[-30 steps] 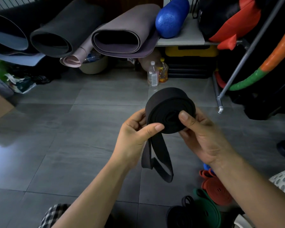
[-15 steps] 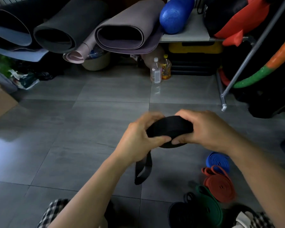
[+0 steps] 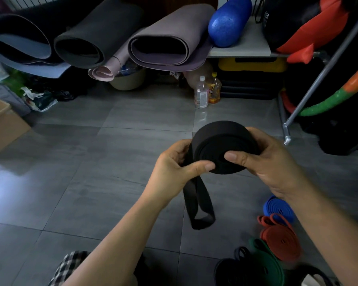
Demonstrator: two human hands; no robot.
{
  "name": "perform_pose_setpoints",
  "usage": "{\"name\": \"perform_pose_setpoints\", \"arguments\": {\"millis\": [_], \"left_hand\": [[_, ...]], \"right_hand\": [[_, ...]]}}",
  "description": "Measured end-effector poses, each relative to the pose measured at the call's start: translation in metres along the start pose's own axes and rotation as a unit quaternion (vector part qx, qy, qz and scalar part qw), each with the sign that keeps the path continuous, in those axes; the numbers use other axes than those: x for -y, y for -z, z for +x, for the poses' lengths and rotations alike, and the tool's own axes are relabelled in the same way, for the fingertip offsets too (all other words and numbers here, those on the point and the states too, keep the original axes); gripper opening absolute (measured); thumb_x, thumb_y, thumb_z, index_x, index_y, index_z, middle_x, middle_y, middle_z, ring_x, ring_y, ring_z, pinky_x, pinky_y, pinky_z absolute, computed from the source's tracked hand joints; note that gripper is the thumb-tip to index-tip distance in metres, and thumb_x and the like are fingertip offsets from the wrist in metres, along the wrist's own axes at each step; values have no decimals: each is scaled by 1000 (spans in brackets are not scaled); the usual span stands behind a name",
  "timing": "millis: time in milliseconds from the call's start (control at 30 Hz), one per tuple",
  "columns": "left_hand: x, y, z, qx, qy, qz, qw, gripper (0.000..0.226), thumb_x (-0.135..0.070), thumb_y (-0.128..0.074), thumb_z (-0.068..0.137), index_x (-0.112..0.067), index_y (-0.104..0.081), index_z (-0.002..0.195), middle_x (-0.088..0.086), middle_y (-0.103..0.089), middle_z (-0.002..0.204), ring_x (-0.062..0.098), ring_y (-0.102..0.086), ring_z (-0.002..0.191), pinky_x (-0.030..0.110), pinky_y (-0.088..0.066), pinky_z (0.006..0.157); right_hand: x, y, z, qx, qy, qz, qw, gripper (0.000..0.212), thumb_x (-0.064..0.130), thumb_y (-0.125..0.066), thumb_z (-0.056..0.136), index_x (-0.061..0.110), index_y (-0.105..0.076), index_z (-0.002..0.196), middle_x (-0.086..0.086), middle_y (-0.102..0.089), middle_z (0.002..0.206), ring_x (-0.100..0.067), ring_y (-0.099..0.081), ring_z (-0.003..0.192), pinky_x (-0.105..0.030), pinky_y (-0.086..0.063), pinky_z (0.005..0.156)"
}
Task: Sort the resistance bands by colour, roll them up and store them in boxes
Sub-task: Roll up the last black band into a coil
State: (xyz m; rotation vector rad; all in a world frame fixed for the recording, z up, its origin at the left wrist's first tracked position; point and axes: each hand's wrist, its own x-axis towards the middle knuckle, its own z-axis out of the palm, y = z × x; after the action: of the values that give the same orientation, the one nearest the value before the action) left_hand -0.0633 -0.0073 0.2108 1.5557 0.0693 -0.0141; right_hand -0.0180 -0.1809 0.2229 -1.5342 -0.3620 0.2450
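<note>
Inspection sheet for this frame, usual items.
Surface: grey tiled floor.
Job's things: black band mostly rolled, tail hanging; blue band, red band, green band and a dark band coiled on the floor; cardboard box at left.
Clutter: clear bottle, yellow-capped bottle.
Grippers: left hand pinches the tail by the roll; right hand grips the roll, thumb on its face.
Cables: nothing seen.
Surroundings: rolled mats, blue foam roller on a shelf, metal pole.

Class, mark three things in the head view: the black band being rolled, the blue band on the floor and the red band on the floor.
black band [image 3: 213, 145]: head view, flat face of the coil.
blue band [image 3: 277, 209]: head view, middle of its coiled loops.
red band [image 3: 277, 234]: head view, middle of its coil.
</note>
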Motion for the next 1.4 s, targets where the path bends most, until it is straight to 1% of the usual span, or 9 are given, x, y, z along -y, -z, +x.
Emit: {"name": "perform_pose_setpoints", "arguments": {"millis": [133, 333, 500, 633, 733, 933, 1200, 1300, 1400], "left_hand": [[4, -7, -1, -11, 6, -64, 998, 43, -26, -70, 59, -18, -62, 100, -7, -72, 89, 7, -68, 88, 15, -50, 75], [6, -20, -7, -17, -2, -130, 991, 33, -17, -67, 67, -14, -61, 99, -4, -71, 88, 8, -67, 86, 17, -51, 74], [7, -4, -1, -9, -11, 158, 987, 24, -14, -72, 78, -23, -62, 97, -3, -71, 88, 11, -67, 85, 33, -55, 80], [9, -7, -3, 49, -8, 289, 956, 26, -25, -74, 75, -17, -61, 96, 2, -68, 89, 16, -64, 87, 40, -51, 80], [8, -10, -5, 73, 5, 262, 962, 28, -22, -76, 74, -21, -57, 95, -2, -68, 87, 10, -64, 82, 30, -53, 76], [7, -9, -2, 17, -1, 66, 998, 40, -25, -77, 59, -19, -57, 94, -2, -69, 89, 13, -67, 86, 28, -53, 80], [10, -22, -3, -44, -38, 105, 993, 26, -20, -71, 78, -38, -57, 92, -1, -61, 103, 8, -61, 95, 22, -52, 79], [10, -27, -4, -24, 6, 9, 1000, 35, -21, -69, 75, -22, -61, 109, 0, -62, 111, -1, -61, 97, 12, -49, 77], [15, -28, -4, -3, 41, -64, 997, 47, -27, -68, 66, -17, -62, 111, -3, -72, 99, 10, -67, 95, 20, -52, 81]], "right_hand": [[-8, -2, 1, -38, -37, 92, 994, 32, 30, -76, 56, 24, -64, 86, 11, -68, 72, -7, -62, 69, -14, -42, 51], [-27, -16, -2, -13, -95, 206, 974, 66, 49, -84, 46, 18, -61, 100, 5, -69, 82, -4, -61, 66, -15, -40, 45], [-5, 15, 4, 8, -46, -205, 978, 95, 62, -74, 48, 34, -38, 131, 13, -41, 130, -3, -46, 112, -17, -42, 87], [7, 12, 0, 139, -9, -334, 932, 75, 40, -79, 57, 41, -42, 122, 27, -45, 114, 6, -46, 106, -14, -40, 90], [1, 13, 1, 123, -22, -291, 948, 52, 42, -78, 51, 31, -55, 96, 13, -62, 93, -2, -59, 87, -25, -52, 76], [-1, 14, 1, 32, 4, -129, 991, 48, 38, -73, 48, 24, -55, 90, 7, -65, 80, -2, -63, 76, -16, -52, 65], [-3, 8, -1, -52, 8, -21, 998, 42, 31, -74, 53, 22, -56, 89, 16, -68, 76, -2, -65, 76, -15, -51, 66], [-5, 8, 0, -77, -10, 60, 995, 48, 33, -85, 51, 20, -56, 87, 12, -69, 76, -4, -67, 77, -17, -52, 65], [-7, 7, 0, -104, -41, 149, 982, 68, 48, -87, 35, 17, -59, 88, 6, -71, 81, -11, -69, 81, -21, -54, 65]]}}
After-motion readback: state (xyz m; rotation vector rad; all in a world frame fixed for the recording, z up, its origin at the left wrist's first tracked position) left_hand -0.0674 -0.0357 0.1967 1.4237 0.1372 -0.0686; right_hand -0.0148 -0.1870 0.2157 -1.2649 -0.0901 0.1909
